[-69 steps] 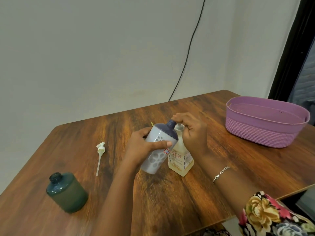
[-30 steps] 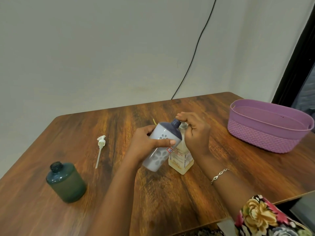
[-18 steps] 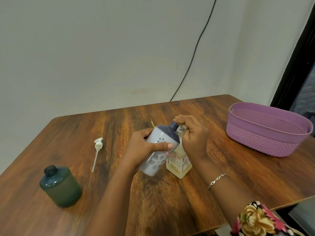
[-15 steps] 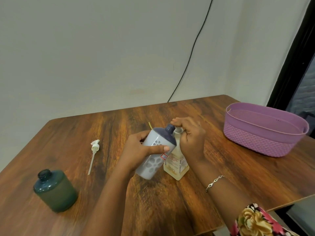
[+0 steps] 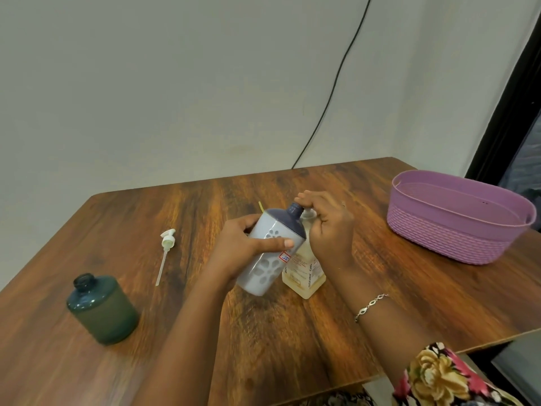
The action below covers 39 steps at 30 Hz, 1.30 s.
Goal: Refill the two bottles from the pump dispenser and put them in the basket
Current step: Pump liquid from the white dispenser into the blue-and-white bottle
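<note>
My left hand [image 5: 238, 249] grips a pale grey bottle [image 5: 268, 259] with white flowers and a dark blue top, tilted so its open neck leans against the pump dispenser [image 5: 304, 273]. That dispenser is a clear bottle of yellowish liquid standing on the wooden table [image 5: 292, 332]. My right hand [image 5: 329, 230] rests curled on top of its pump head, which is mostly hidden. A dark green round bottle [image 5: 102, 310] stands open at the left. The purple basket [image 5: 456, 227] sits at the far right.
A loose white pump top with a long tube [image 5: 165, 253] lies on the table left of my hands. A black cable [image 5: 336, 83] runs down the wall behind. The table's front edge is near my right sleeve.
My hands keep the same hold on the grey bottle and the pump. The camera shifted slightly, so everything sits a little differently in view.
</note>
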{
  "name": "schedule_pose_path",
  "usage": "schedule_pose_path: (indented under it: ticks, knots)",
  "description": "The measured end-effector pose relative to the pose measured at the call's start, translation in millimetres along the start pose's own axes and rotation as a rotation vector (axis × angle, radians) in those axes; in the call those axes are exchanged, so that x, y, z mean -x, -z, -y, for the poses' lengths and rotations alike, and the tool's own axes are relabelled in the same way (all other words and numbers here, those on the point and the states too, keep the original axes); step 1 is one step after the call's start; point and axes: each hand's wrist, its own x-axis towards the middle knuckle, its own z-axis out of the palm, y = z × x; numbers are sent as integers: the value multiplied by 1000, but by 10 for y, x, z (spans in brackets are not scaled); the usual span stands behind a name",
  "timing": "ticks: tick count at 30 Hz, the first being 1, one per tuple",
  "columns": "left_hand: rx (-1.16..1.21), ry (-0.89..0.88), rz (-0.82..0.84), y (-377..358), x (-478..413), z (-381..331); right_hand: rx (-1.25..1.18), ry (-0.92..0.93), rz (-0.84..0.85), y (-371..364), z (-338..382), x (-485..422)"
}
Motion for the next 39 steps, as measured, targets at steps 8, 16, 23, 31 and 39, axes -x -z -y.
schedule_pose_path:
  ticks: [8,16,23,31,39]
  knots:
    - [-7,-4,-2,15,17,-51,-86,-93,59,78,126,-143]
    - [-21,-14,-8,4,-12,-12,-56,-35,7,-9,21,-53]
    - [9,-4,-2,17,20,-1,-108,-69,-2,10,84,-30]
    - [14,-20,0,53,-2,-10,-53,-69,-11,-23,110,-7]
    - [-6,-19,13,43,-29,35,-97,-20,-31,-24,45,38]
